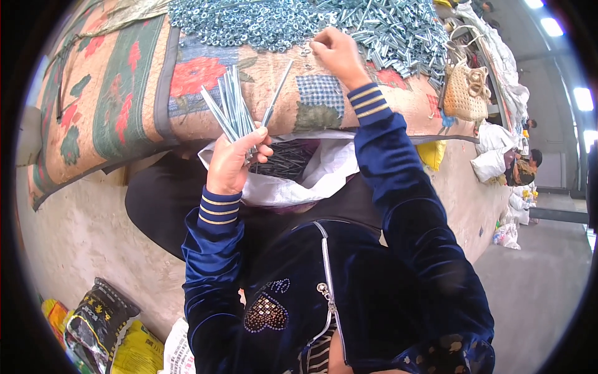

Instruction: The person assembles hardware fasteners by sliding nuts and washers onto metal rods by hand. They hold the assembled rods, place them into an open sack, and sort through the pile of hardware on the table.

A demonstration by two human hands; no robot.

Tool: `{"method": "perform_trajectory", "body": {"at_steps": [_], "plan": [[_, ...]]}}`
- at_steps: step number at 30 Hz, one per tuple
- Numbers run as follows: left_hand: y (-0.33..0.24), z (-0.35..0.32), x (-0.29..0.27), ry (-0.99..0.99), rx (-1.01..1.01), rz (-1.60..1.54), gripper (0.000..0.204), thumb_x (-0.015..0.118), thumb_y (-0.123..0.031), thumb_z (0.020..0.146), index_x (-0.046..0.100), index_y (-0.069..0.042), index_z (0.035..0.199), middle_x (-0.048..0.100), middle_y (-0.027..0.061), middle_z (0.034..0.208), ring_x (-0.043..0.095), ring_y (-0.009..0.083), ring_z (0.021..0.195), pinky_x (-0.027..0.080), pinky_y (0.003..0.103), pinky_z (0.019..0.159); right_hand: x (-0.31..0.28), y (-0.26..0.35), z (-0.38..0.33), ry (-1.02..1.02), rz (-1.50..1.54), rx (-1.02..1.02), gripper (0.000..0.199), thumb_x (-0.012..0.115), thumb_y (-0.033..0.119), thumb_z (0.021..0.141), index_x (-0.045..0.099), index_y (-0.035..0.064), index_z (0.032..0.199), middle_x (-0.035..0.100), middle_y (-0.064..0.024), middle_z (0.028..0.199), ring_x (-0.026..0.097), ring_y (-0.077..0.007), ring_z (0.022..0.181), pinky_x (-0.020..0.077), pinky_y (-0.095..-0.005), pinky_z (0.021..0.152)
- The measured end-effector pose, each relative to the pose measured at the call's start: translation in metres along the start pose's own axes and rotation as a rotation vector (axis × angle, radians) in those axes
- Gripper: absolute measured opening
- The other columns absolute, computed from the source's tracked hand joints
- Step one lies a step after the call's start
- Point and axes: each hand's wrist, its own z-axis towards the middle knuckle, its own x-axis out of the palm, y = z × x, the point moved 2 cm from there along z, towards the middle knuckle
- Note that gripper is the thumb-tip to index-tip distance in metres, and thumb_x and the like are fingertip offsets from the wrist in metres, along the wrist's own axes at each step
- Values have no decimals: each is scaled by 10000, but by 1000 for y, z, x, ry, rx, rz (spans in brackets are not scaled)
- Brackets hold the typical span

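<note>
My left hand (235, 156) is closed around a fanned bundle of long, thin metal rods (232, 103), their ends pointing up and away from me. One rod (278, 93) stands apart from the others, leaning right, its lower end at my thumb. At the near edge of a pile of small metal nuts (243, 25), my right hand (339, 56) has its fingertips pinched together; what is between them, if anything, is too small to make out. Below my hands, an open white sack (333, 168) on my lap holds many more rods (283, 157), which look dark.
Short metal tubes (398, 37) lie heaped right of the nuts on a patterned, padded cover (261, 75). A woven bag (466, 90) hangs at its right end. Packed sacks (137, 349) sit on the floor at lower left. Other people (526, 167) are far off at right.
</note>
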Motion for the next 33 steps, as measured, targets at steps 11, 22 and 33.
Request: {"method": "perform_trajectory", "body": {"at_steps": [11, 22, 33], "plan": [[0, -3, 2, 30, -13, 66, 199, 652, -120, 812, 600, 15, 949, 627, 91, 759, 620, 144, 617, 489, 231, 540, -2, 48, -54, 117, 908, 143, 172, 623, 67, 862, 591, -36, 996, 656, -113, 913, 659, -162, 811, 550, -259, 748], [-5, -6, -2, 30, -20, 50, 172, 640, -128, 832, 595, -12, 951, 607, 63, 755, 575, 118, 614, 453, 222, 550, 11, 73, -62, -130, 467, 9, 103, 635, 37, 840, 633, 1, 937, 674, -81, 886, 656, -128, 777, 530, -257, 705], [-9, -9, 0, -69, 106, 15, 204, 642, -128, 831, 581, -11, 986, 616, 63, 772, 591, 119, 639, 464, 225, 570, 51, 45, 7, -189, -358, -80, 133, 636, 219, 770, 676, 96, 802, 612, -110, 817, 611, -294, 760, 488, -404, 683]]}}
